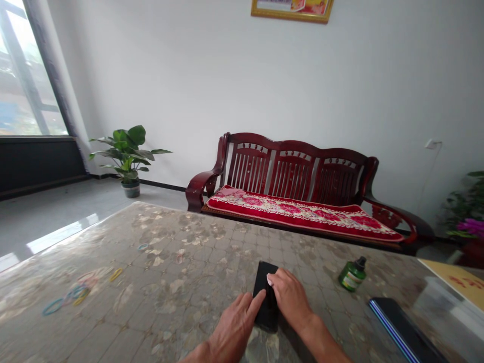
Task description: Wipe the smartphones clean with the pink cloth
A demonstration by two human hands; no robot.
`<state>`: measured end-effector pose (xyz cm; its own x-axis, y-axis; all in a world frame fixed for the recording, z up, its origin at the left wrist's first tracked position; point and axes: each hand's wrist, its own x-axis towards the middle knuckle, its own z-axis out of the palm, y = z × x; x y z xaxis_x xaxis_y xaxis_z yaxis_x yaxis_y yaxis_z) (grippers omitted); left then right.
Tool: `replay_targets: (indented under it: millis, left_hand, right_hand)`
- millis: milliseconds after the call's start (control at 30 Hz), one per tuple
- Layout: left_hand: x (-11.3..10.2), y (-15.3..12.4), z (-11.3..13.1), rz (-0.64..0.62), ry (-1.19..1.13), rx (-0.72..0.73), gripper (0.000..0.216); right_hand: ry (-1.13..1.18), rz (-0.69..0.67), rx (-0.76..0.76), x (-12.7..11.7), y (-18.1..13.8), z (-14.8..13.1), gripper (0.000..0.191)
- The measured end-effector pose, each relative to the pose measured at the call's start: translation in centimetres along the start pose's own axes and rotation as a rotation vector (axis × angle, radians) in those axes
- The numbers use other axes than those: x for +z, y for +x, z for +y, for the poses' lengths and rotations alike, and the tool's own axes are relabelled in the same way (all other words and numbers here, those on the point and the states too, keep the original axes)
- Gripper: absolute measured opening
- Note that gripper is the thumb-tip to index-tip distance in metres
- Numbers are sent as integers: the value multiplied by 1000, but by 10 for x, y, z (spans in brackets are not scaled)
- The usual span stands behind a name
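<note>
A black smartphone lies flat on the patterned tablecloth in front of me. My left hand is at its left edge, one digit resting on the dark screen and the other fingers bent beside it, holding the phone. From the right, my right hand reaches over the screen with its fingers closed. A small white piece, perhaps tissue or cloth, shows at its fingertips against the phone. Most of that white piece is hidden by the fingers.
Right of my hands stand a green bottle with a black top, and another dark phone or flat case. A clear plastic box sits far right. Several coloured rubber bands lie left. Beyond the table is a wooden bench.
</note>
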<state>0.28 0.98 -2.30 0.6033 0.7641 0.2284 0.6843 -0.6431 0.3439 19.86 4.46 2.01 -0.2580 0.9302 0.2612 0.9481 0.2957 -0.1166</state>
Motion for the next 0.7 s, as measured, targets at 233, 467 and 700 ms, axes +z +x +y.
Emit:
replay_targets:
  millis: [233, 467, 700]
  left_hand:
    - [-2, 2, 2, -28, 25, 8, 86]
    - [-8, 0, 3, -35, -33, 8, 78]
    - [-3, 1, -3, 14, -14, -14, 74]
  right_hand:
    - [39, -16, -9, -3, -1, 2, 32]
    - [65, 20, 35, 7, -1, 1, 32]
    - [94, 80, 27, 16, -10, -2, 30]
